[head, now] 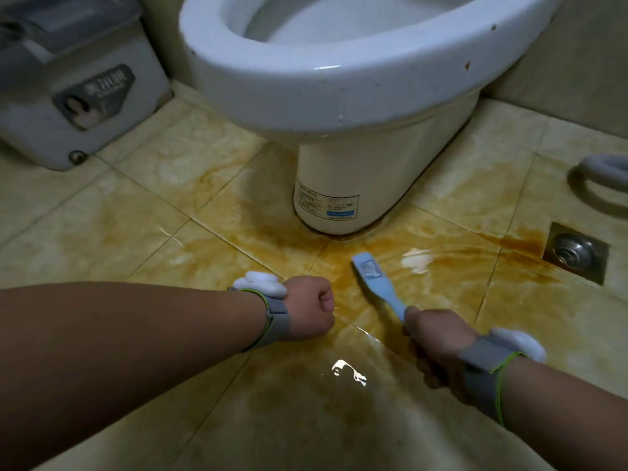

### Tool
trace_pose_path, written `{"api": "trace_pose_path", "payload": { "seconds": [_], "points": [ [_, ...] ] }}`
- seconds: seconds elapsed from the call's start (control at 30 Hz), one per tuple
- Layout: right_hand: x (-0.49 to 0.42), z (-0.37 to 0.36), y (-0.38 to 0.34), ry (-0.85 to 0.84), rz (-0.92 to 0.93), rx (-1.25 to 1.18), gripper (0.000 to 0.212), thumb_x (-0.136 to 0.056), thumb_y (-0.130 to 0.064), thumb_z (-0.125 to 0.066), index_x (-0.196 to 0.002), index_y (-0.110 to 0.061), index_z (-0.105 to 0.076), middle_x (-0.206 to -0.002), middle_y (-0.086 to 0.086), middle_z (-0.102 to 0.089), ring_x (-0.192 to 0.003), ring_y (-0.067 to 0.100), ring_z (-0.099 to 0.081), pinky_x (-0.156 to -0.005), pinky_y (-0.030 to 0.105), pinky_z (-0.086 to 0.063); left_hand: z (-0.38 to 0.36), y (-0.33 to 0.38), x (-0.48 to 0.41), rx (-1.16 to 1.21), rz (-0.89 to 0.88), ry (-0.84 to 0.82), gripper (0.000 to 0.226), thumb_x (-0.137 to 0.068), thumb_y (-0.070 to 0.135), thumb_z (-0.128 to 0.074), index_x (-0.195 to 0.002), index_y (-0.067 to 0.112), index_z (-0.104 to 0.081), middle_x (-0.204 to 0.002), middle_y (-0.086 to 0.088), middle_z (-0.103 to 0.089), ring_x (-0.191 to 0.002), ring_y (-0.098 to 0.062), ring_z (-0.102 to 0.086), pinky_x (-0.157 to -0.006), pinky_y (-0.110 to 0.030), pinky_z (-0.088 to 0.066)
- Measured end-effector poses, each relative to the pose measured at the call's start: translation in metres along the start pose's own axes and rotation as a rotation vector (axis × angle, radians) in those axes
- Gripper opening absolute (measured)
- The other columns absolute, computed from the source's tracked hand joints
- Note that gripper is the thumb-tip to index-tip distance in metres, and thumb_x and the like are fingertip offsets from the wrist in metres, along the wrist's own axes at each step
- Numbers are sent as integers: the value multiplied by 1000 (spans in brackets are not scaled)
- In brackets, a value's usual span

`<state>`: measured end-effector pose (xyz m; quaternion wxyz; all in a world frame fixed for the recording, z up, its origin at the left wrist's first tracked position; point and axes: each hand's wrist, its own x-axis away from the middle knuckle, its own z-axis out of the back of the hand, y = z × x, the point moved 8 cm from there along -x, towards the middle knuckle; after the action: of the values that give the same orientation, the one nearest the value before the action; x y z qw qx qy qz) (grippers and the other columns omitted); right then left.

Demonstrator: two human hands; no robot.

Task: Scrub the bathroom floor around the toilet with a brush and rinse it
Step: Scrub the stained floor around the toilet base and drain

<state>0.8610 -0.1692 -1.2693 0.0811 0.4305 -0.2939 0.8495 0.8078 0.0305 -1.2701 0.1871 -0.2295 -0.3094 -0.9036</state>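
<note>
My right hand (435, 345) grips the handle of a light blue brush (373, 277). The brush head lies on the wet, orange-stained tile floor (210, 185) just in front of the white toilet's base (343, 195). My left hand (311, 312) is curled into a fist and holds nothing, hovering over the tiles left of the brush. Both wrists wear grey bands with white devices.
A grey bin (78, 86) stands at the back left against the wall. A steel floor drain (576, 254) sits at the right, with a loop of pale hose (598, 178) beyond it. Water glistens on the tiles near me.
</note>
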Motion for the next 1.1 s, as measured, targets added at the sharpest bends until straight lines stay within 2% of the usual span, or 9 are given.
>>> {"api": "trace_pose_path", "payload": {
  "seconds": [0.07,0.23,0.33,0.43,0.53,0.63,0.73,0.93,1.1],
  "points": [
    [22,-40,-37,-118,95,-6,34,-95,-24,-39,-71,-7,-54,-54,10,-47,-39,21,-40,-41,24,-35,16,-16,9,-40,15,17,6,-81,23,-60,-76,23,-59,-80,8,-60,-79,-17,-59,-69,-26,-49],
    [34,-75,-138,-87,318,240,32,-95,-29,-40,-83,-7,-59,-62,8,-47,-51,22,-40,-46,28,-31,55,-72,41,-105,129,22,21,-87,28,-57,-69,19,-52,-81,1,-61,-83,-25,-61,-77,-35,-54],
    [54,-96,-194,-81,360,241,34,-92,-28,-46,-76,-5,-65,-66,12,-49,-57,25,-44,-47,28,-31,95,-110,72,-38,219,48,21,-91,29,-54,-73,19,-54,-83,-4,-64,-78,-25,-60,-75,-39,-53],
    [91,-125,-230,-210,343,169,30,-90,-23,-46,-67,-9,-58,-56,10,-44,-41,21,-37,-43,24,-29,137,-131,106,65,274,156,21,-93,28,-52,-82,12,-60,-88,-10,-66,-74,-26,-58,-74,-44,-53],
    [132,-142,-257,-281,282,131,29,-90,-25,-45,-73,-7,-59,-57,9,-43,-39,19,-34,-44,22,-29,173,-136,146,112,302,229,23,-95,26,-51,-93,7,-63,-86,-7,-63,-73,-24,-55,-67,-42,-49],
    [188,-143,-292,-310,293,134,34,-89,-33,-47,-76,-5,-62,-56,8,-43,-39,19,-33,-44,22,-30,216,-128,195,183,326,271,19,-97,26,-51,-100,14,-64,-86,3,-57,-75,-19,-54,-67,-32,-45],
    [249,-127,-329,-321,287,155,29,-89,-28,-52,-74,-6,-63,-53,7,-42,-38,19,-32,-42,21,-29,266,-109,248,325,344,330,14,-96,27,-53,-99,18,-64,-89,4,-60,-80,-20,-63,-75,-36,-56],
    [378,-72,-409,-295,378,194,22,-84,-28,-56,-69,-11,-53,-52,7,-45,-39,18,-33,-42,22,-32,371,-52,354,434,381,374,9,-95,29,-54,-92,23,-60,-93,1,-64,-85,-22,-64,-80,-43,-57],
    [530,-4,-517,-194,580,341,11,-73,-25,-61,-78,-15,-61,-68,7,-63,-58,25,-51,-53,31,-45,505,6,471,500,416,458,10,-92,27,-56,-83,24,-60,-78,7,-61,-81,-23,-66,-76,-40,-57]
  ]
}}
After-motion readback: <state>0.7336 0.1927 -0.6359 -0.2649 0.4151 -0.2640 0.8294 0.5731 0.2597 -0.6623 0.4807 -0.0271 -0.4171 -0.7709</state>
